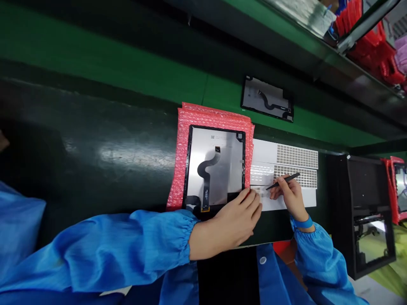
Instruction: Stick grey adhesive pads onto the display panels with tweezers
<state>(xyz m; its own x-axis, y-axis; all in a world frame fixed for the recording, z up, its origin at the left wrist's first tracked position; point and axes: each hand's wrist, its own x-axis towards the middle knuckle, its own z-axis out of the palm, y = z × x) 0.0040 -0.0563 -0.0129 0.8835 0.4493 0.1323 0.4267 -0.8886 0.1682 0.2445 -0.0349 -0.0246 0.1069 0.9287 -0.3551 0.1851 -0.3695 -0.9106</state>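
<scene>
A tablet display panel lies back-side up on a stack of pink bubble wrap, with a black flex cable curving down its silver back. My left hand rests at the panel's lower right corner, its fingers curled and pressing on the edge of a white sticker sheet. My right hand grips black tweezers, whose tips touch the sheet just left of a grid of small stickers. Both sleeves are blue.
A second display panel lies further back on the green conveyor belt. A black fixture box stands at the right, with another pink-wrapped panel behind it. Red items sit on a shelf at upper right.
</scene>
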